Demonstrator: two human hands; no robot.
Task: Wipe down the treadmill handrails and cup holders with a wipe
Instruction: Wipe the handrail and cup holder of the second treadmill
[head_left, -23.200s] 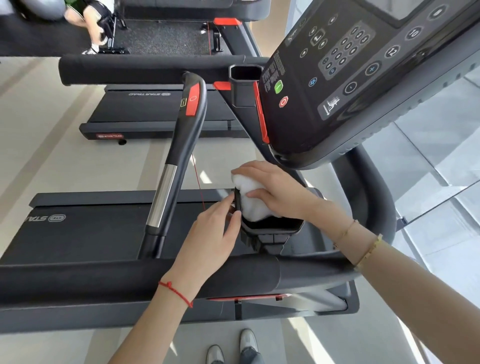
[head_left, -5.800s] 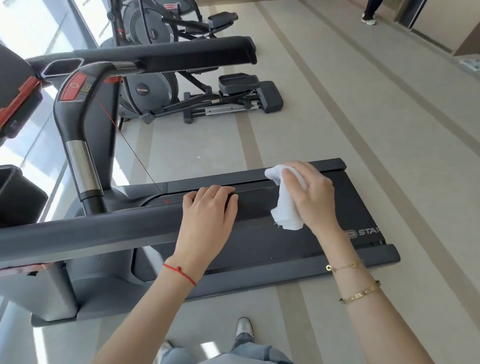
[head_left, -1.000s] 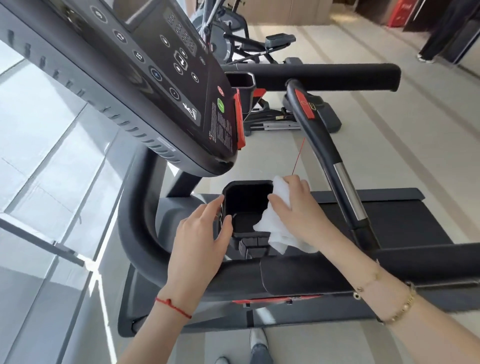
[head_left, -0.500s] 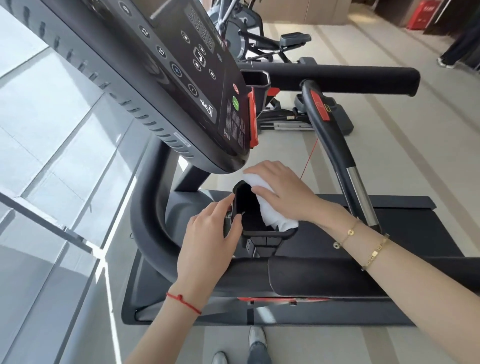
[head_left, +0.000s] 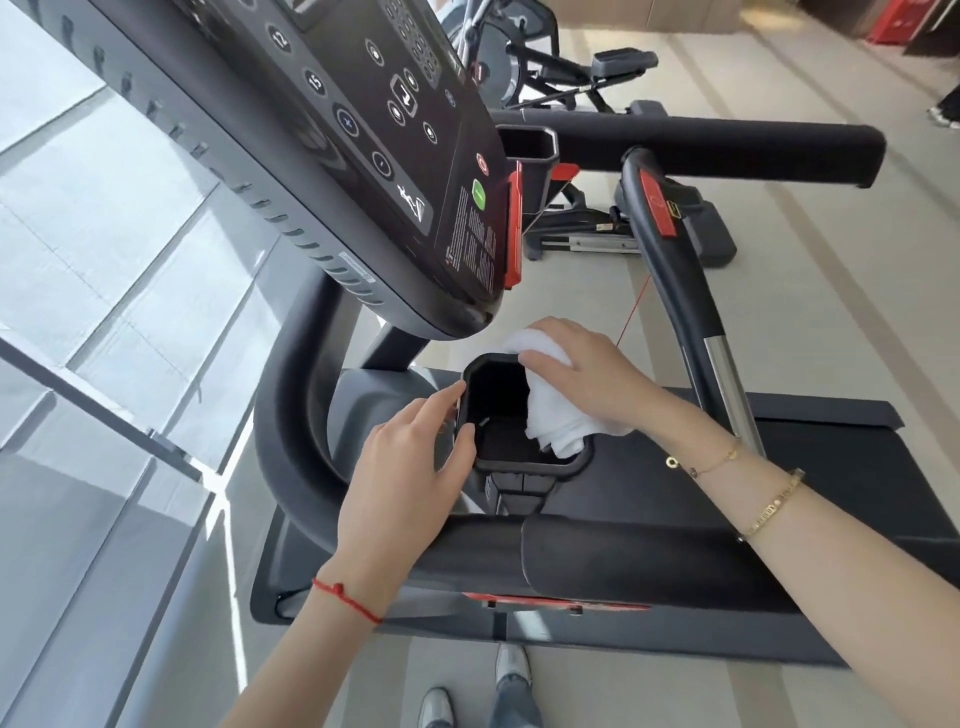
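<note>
Nearest the camera, the padded near handrail (head_left: 649, 561) runs across the frame under both forearms, with nothing on it. Just beyond it the left hand (head_left: 410, 467) steadies the near cup holder (head_left: 470, 410) from its left side, thumb and curled fingers pinching the left wall as they did a second ago. The change is on the other side: the right hand (head_left: 582, 374) has carried the white wipe (head_left: 558, 415) from the holder's right outer edge up over the rim, and now presses it flat with fairly straight fingers against the far right corner, while the loose end of the cloth hangs down inside along the right wall. That suggests the wiping has gone from the outside of the cup to its rim and interior; the dark floor and left wall look not yet covered. Farther off, under the tilted console (head_left: 322, 156), the far cup holder (head_left: 527, 150) sits open beside the far handrail (head_left: 727, 150), both apart from the hands, so whether they are already clean cannot be told from here.
</note>
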